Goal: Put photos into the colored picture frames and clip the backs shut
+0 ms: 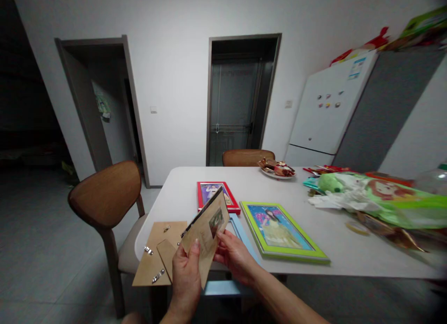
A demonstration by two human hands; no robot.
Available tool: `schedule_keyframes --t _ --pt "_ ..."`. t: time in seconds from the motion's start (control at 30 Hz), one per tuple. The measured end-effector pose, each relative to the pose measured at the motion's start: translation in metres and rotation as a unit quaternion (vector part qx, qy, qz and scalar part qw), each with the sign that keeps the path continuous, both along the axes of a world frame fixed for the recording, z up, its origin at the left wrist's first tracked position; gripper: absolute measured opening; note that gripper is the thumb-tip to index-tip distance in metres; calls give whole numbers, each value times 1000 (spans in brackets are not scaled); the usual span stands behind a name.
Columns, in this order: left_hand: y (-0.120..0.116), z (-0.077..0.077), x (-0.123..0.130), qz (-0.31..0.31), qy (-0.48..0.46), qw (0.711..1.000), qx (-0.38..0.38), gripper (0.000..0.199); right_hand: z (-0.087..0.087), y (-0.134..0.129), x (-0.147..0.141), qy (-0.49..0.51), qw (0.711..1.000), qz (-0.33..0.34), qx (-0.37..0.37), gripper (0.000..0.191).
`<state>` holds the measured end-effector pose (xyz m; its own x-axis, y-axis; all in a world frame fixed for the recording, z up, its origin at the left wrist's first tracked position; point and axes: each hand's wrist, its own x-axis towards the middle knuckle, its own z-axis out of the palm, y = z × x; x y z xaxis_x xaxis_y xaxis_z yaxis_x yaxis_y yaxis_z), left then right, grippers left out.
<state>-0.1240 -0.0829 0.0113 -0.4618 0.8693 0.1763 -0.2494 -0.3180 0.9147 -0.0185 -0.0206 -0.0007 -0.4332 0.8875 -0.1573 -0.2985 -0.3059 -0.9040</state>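
My left hand (185,273) grips the lower left edge of a tan paper sheet (206,240), thumb on its face. My right hand (234,256) pinches the sheet's right edge. The sheet is tilted upright, with a small dark picture and faint writing on it; a dark layer shows along its far edge. Beneath my hands, partly hidden, lies a light blue picture frame (228,287) at the table's near edge. To the left is a brown backing board (146,268) with metal clips and a stand flap.
On the white table (185,177) lie a red picture frame (199,196) and a green picture frame (279,254), both with photos. A plate (279,175) of wrapped items stands at the back. Bags and wrappers (363,198) crowd the right. A wooden chair (108,193) stands left.
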Motion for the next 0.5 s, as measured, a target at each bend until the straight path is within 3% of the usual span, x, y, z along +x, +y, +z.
schedule_keyframes --t 0.17,0.27,0.33,0.4,0.5 --pt "7 -6 8 49 -50 998 -8 39 4 -6 3 98 991 -84 31 40" --pt "11 -15 4 -21 -62 998 -10 43 10 3 12 87 984 -133 76 42" --pt "12 -21 -2 -55 -38 998 -21 47 11 15 24 33 982 -157 99 41" --pt "13 -27 -8 -42 12 998 -40 50 10 28 39 -59 978 -164 111 38" --pt "9 -30 -13 -34 175 981 -74 44 3 43 61 -196 963 -142 121 33"
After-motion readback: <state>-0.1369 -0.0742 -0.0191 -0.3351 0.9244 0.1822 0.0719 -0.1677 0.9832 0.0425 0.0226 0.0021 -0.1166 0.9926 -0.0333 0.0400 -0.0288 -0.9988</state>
